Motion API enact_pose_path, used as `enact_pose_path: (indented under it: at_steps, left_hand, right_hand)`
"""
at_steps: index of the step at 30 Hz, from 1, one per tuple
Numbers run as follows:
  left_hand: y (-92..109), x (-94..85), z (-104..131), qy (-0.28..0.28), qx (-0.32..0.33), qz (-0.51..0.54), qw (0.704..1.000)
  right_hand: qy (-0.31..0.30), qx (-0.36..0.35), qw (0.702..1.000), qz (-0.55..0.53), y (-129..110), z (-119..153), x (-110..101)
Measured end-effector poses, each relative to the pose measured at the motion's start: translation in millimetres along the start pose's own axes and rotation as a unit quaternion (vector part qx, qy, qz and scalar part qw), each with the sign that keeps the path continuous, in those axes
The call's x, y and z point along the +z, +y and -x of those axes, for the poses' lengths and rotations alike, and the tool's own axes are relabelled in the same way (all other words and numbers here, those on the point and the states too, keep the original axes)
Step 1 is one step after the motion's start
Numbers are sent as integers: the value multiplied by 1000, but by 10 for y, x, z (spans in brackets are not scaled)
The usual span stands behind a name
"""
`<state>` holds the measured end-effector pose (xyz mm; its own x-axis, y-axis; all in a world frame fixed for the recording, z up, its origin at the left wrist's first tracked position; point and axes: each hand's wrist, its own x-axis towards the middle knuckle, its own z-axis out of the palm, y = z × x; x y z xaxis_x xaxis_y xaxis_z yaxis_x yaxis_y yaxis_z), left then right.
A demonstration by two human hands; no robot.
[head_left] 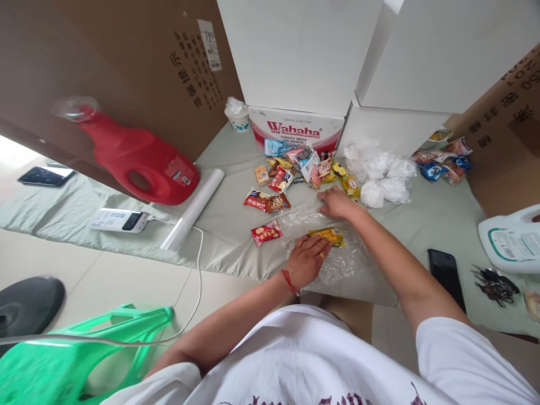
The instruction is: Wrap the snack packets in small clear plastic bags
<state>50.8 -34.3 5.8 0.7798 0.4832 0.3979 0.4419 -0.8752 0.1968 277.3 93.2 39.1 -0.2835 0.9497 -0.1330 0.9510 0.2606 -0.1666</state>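
A sheet of clear plastic film (337,270) lies crinkled on the cloth-covered surface in front of me. On it is a yellow snack packet (335,236), partly covered by my left hand (307,260), whose fingers are closed over its near left end. My right hand (336,202) reaches to the film's far edge, its fingers bent down onto the film; the fingertips are partly hidden. Beside the film, to the left, lies a red snack packet (266,233). A pile of mixed small snack packets (310,163) sits just beyond my right hand.
Bundled clear plastic (382,174) and more snack packets (442,163) lie at the back right. A plastic film roll (194,208), a red jug (143,157) and a power bank (120,220) are left. A phone (446,278), keys (494,286) and a white jug (512,239) lie right.
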Motion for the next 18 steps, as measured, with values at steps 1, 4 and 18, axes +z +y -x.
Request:
enact_pose_path:
  at_steps: [1,4,18]
  left_hand:
    - [8,12,12,-11,0,-5,1000]
    - [25,31,27,-33,-6,-17,999]
    - [11,85,125,-47,-3,-2,999]
  right_hand:
    - [-19,5,1000,4,-29,-82,28]
    - [-38,-7,999,-7,-54,-183,34]
    - [40,-208,968,-138,-413,1313,-128]
